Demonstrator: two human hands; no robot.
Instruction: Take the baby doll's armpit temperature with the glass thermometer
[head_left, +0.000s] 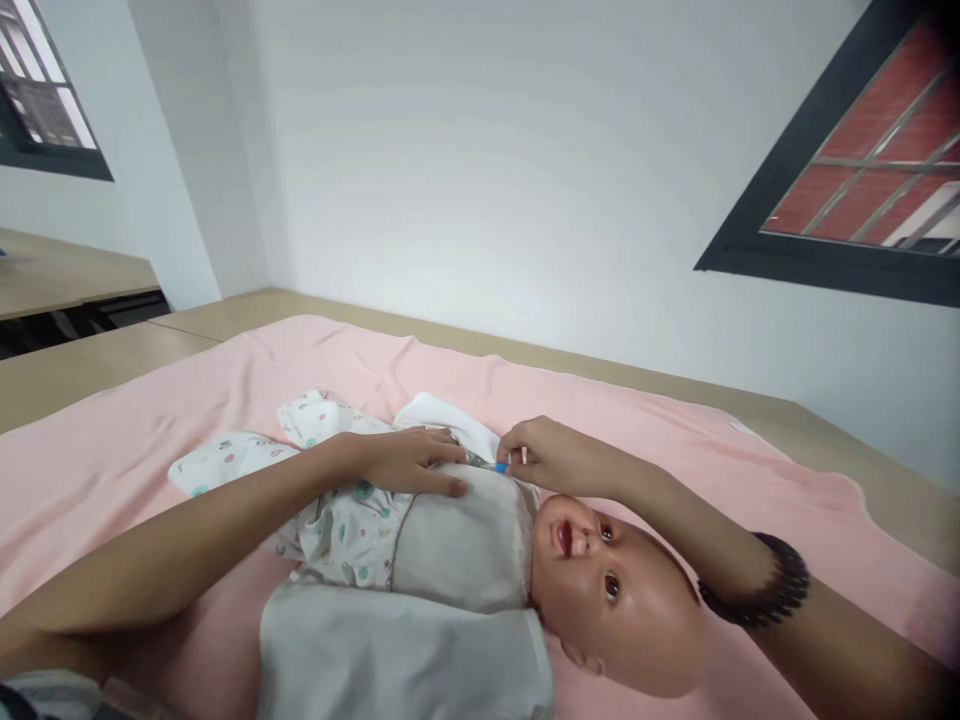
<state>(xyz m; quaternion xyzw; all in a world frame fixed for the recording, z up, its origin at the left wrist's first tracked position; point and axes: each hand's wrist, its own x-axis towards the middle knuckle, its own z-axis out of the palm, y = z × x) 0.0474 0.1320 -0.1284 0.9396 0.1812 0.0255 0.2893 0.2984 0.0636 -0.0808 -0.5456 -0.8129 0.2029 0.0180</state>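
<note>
A baby doll (615, 590) lies on its back, its head to the right, in a pale grey-white top (465, 540) and printed white trousers (352, 530). My left hand (420, 460) rests palm down with fingers out on the doll's chest and far side. By the doll's far shoulder, my right hand (536, 455) is closed in a pinch on a small thing with a blue end (501, 467); my fingers cover most of it. White cloth (442, 420) spreads beyond the chest. A pale cloth flap (405, 650) lies on the near side.
A pink blanket (187, 400) under the doll covers much of the wooden table (217, 318). A white wall (480, 180) rises just behind the table's far edge. A dark-framed window (862, 190) is at upper right, another table (67, 270) at left.
</note>
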